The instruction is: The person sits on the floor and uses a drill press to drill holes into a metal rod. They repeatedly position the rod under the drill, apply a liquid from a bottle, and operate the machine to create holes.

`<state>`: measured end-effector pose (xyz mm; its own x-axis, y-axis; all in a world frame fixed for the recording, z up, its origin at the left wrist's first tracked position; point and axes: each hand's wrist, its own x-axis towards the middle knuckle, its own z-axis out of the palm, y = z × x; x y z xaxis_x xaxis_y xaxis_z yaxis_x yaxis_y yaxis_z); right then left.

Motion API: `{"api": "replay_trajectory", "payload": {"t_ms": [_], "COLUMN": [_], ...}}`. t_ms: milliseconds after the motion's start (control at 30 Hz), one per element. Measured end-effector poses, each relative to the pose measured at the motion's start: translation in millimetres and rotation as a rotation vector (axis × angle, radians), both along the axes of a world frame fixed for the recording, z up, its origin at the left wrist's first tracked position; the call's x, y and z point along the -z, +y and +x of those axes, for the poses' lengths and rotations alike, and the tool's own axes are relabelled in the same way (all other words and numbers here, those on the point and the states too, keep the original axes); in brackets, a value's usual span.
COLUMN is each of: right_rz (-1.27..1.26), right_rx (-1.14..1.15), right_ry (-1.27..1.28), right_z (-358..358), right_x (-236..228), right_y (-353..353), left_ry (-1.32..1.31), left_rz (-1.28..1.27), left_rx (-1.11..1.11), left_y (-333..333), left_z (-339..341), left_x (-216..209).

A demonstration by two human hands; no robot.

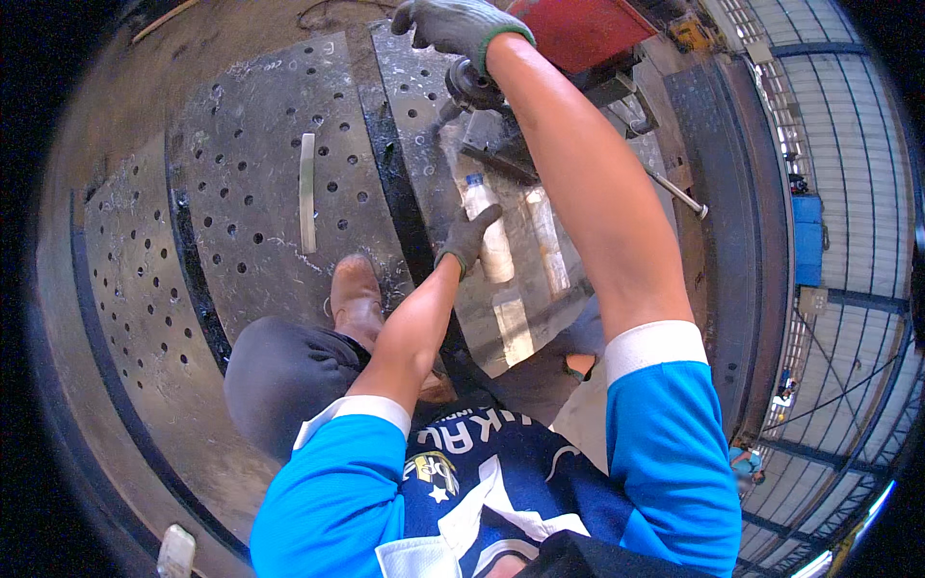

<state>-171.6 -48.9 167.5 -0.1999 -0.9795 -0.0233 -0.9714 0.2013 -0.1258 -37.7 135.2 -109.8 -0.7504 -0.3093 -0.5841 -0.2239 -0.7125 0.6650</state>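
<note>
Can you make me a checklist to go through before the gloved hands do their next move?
1. Gloves on the left hand and right hand: ok, both gloved.
2. Left hand touching the white bottle: ok.
3. Blue cap on the bottle: ok.
4. Forearms covered: not ok, both bare.
5. Right hand empty: cannot tell, the picture's edge cuts it off.

Your left glove [470, 239] and right glove [451, 27]: grey knitted cloth, matt. Bottle [495, 252]: cloudy plastic, by its look; blue cap [473, 180]: plastic-looking. Holed plate [275, 178] before you: dark metal, scuffed, dull sheen. Red panel [588, 34]: painted-looking, matt. Your boot [356, 291]: brown, leather-like, worn. Your sleeves [665, 443]: smooth blue cloth, white cloth cuffs [655, 349].
</note>
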Motion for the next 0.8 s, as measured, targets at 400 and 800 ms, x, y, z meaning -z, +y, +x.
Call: {"api": "replay_trajectory", "payload": {"t_ms": [400,800], "right_rz": [0.043,0.093], "right_rx": [-0.107,0.008], "right_ry": [0.076,0.007], "right_z": [1,29], "right_x": [-11,-35], "right_y": [13,20], "left_ry": [0.271,0.284], "left_rz": [0.556,0.665], "left_rx": [-0.194,-0.274], "left_y": [11,20], "left_z": [-64,-66], "left_x": [-6,-14]}}
